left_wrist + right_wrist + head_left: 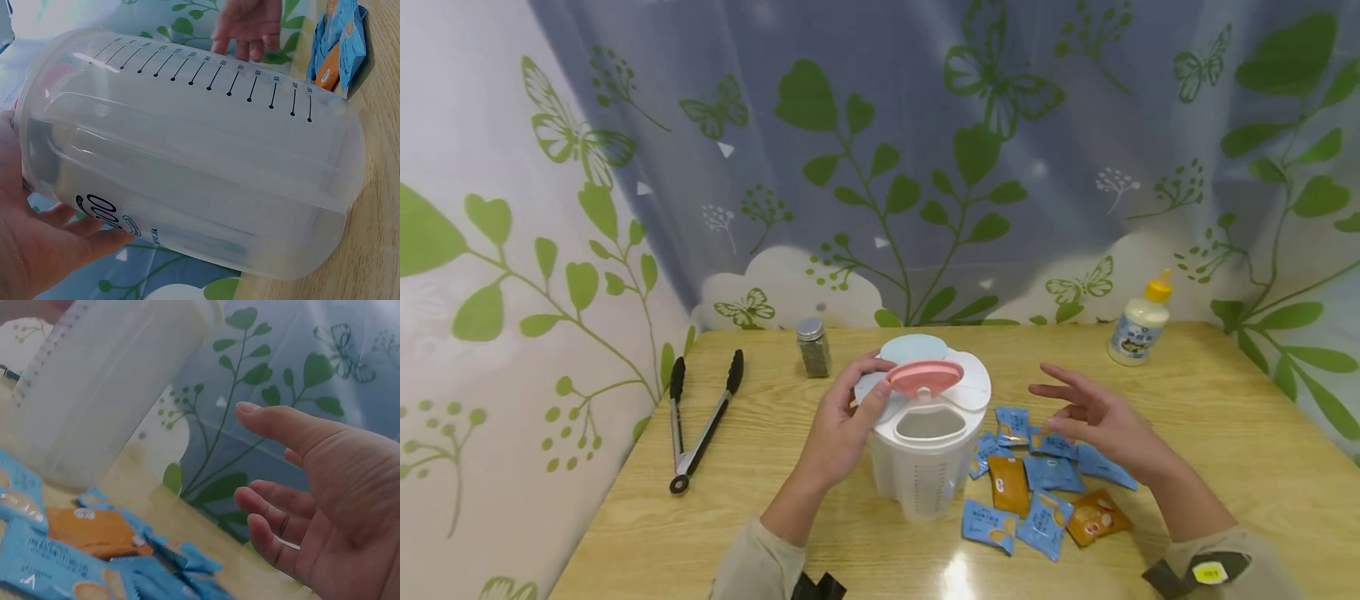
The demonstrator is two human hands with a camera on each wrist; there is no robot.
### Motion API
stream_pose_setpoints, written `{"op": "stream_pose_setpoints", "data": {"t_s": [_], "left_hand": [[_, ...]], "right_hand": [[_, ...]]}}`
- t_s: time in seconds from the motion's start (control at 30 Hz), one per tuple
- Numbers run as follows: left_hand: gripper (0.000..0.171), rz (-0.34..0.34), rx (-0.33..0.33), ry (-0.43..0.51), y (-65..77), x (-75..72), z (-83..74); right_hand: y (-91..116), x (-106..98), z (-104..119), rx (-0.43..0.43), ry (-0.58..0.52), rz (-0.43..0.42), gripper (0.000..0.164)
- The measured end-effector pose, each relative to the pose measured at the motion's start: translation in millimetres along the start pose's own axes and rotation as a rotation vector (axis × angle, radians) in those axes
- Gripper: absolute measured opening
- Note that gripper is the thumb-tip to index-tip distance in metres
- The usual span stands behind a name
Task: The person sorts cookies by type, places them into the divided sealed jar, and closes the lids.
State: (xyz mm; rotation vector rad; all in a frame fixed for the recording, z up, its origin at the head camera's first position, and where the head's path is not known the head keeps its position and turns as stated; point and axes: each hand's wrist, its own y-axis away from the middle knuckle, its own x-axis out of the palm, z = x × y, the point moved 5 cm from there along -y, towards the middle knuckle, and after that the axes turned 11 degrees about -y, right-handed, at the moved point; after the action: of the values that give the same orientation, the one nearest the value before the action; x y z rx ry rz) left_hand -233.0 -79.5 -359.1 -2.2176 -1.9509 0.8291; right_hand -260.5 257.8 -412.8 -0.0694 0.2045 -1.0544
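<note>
A translucent storage container [921,479] with a white lid stands on the table. Its pink flap [925,377] is raised, leaving a pour opening bare, while a pale blue flap [913,347] lies flat behind. My left hand [846,421] grips the container at the lid's left side, its thumb close to the pink flap. Measuring marks run down the container wall [206,137] in the left wrist view. My right hand [1105,421] hovers, holding nothing, over blue snack packets [1052,473] and orange snack packets [1009,485]. In the right wrist view its fingers [275,506] are loosely bent.
Black-tipped tongs [700,433] lie spread at the left. Toward the back stand a spice jar [813,348] with a grey cap and a yellow-capped squeeze bottle [1138,325]. A patterned curtain [910,167] hangs behind the wooden table [760,433].
</note>
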Motion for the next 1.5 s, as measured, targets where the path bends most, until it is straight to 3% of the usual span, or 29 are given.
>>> {"op": "stream_pose_setpoints", "data": {"t_s": [0.3, 0.57, 0.8, 0.93, 1.07, 1.23, 1.5], "left_hand": [[0.024, -0.001, 0.005, 0.002, -1.3, -0.6, 0.6], [0.024, -0.011, 0.014, 0.006, 0.3, -0.9, 0.1], [0.023, -0.008, 0.008, 0.016, 1.5, -0.9, -1.0], [0.024, -0.002, 0.015, 0.016, 1.2, -0.4, -0.1], [0.024, -0.001, 0.02, 0.01, 0.7, -0.2, 0.3], [0.024, -0.005, 0.006, 0.014, 2.1, -0.2, 0.7], [0.024, -0.016, 0.006, 0.007, 1.2, 0.6, -1.2]], "right_hand": [[-16.3, 6.8, -35.7, 0.089, 0.083, -0.053, 0.075], [-27.3, 12.7, -47.6, 0.153, 0.16, -0.096, 0.075], [-35.0, 14.4, -50.6, 0.179, 0.27, -0.089, 0.065], [-39.3, 16.9, -49.7, 0.171, 0.323, -0.057, 0.067], [-42.3, 20.4, -46.6, 0.111, 0.444, -0.043, 0.07], [-42.6, 22.2, -46.0, 0.079, 0.584, -0.06, 0.057], [-42.6, 22.0, -46.5, 0.111, 0.553, -0.064, 0.043]]}}
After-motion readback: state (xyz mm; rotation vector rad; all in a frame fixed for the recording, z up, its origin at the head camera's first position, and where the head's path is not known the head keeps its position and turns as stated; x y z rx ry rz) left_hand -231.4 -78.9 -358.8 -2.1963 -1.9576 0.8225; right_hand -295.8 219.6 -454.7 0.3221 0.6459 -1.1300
